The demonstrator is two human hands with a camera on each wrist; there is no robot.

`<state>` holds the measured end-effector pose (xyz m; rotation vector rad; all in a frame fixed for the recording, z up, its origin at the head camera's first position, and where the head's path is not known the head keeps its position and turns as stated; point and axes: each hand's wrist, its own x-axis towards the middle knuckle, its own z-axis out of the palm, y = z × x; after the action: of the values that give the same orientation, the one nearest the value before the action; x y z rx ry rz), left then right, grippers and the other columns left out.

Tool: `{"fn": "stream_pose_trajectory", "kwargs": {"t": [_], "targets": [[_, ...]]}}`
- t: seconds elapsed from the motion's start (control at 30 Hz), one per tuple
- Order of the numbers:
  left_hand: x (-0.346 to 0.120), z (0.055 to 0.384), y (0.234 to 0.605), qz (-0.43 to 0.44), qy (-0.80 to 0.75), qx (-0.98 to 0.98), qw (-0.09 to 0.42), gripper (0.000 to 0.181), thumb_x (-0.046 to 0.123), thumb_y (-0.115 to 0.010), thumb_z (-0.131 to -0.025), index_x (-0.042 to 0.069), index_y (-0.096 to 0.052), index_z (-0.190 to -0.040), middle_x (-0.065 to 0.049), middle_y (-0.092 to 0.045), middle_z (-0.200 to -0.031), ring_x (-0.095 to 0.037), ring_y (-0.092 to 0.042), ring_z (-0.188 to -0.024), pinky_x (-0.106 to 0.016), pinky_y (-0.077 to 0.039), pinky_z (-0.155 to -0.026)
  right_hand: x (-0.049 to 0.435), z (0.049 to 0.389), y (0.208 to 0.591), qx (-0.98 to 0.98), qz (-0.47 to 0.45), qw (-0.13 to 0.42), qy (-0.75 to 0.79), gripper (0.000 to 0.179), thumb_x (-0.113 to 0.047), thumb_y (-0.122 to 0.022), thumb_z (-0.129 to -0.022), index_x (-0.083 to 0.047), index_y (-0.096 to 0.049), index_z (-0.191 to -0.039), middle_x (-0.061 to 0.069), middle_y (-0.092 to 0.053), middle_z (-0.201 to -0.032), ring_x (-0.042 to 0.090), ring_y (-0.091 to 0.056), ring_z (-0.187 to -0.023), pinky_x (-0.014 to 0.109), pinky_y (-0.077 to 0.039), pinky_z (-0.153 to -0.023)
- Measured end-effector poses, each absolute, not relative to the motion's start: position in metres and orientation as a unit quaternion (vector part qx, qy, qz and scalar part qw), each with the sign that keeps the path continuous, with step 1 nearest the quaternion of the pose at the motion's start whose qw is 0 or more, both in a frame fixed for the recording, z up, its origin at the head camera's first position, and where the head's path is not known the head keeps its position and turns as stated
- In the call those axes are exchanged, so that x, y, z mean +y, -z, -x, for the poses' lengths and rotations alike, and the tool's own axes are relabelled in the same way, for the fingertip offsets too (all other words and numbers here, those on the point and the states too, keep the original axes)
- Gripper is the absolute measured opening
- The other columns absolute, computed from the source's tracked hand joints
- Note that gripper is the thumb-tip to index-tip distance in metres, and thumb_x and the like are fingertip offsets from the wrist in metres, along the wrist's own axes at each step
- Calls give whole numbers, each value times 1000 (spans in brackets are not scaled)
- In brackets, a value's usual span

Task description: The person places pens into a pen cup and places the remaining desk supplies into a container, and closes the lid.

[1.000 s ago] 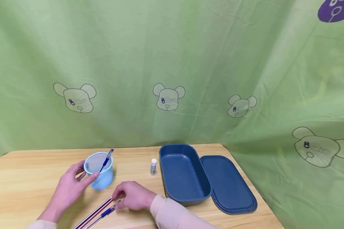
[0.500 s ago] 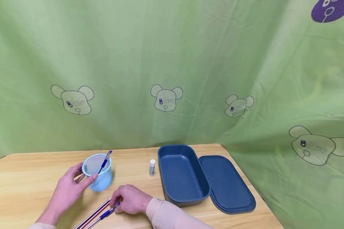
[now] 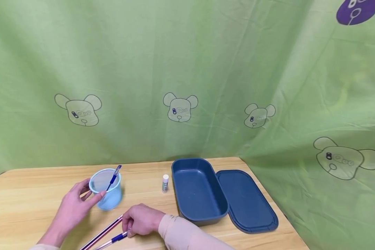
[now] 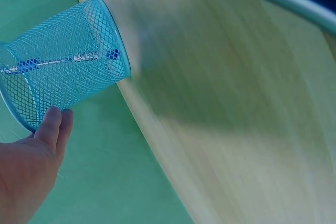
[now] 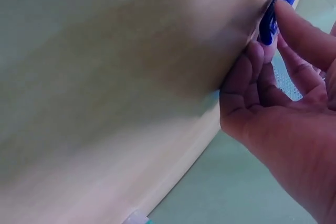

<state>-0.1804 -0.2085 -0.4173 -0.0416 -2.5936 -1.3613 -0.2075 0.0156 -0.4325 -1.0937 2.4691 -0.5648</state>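
My left hand (image 3: 73, 205) holds a light blue mesh pen cup (image 3: 110, 201) at its rim, thumb on the near side. A blue-gripped pen (image 3: 114, 178) leans inside it, and its shaft shows through the mesh cup (image 4: 68, 45) in the left wrist view. My right hand (image 3: 143, 220) pinches the end of a second blue-gripped pen (image 3: 119, 237) low over the table. In the right wrist view, the pen's blue end (image 5: 270, 27) sits between thumb and fingers. Beside that pen lie thin dark-and-red striped sticks (image 3: 102, 232), perhaps pencils, running off the bottom edge.
A glue stick (image 3: 165, 184) with a white cap stands upright mid-table. To its right is an uncovered dark blue box (image 3: 200, 191), its lid (image 3: 250, 205) lying flat beside it. Green cloth (image 3: 137, 86) hangs behind and to the right of the wooden table (image 3: 28, 198).
The right hand has drawn the pen's pinched end slightly toward the near edge, widening the gap to the striped sticks. Left hand and cup stay in place; the head view has shifted slightly.
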Motion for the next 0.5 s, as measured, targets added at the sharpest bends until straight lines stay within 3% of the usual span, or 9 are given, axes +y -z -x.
{"fn": "stream_pose_trajectory", "kwargs": {"t": [0.33,0.5], "targets": [[-209,180,418,15,465,-879,106,87,42,-72,-89,-15,-32,-142,-37,-41,-136,-50,-45,-123,-46,-43,-99,23,211,432,863,403,195,233,16,-3,-79,-80,-16,-69,-79,-16,-56,-65,-5,-51,-61,9,-45,-60],[-209,179,418,15,468,-877,105,87,41,-71,-90,-14,-31,-143,-37,-40,-137,-50,-44,-124,-47,-42,-100,25,212,432,858,425,199,208,14,-10,-82,-80,-17,-70,-83,-17,-56,-72,-6,-51,-67,8,-44,-64]]}}
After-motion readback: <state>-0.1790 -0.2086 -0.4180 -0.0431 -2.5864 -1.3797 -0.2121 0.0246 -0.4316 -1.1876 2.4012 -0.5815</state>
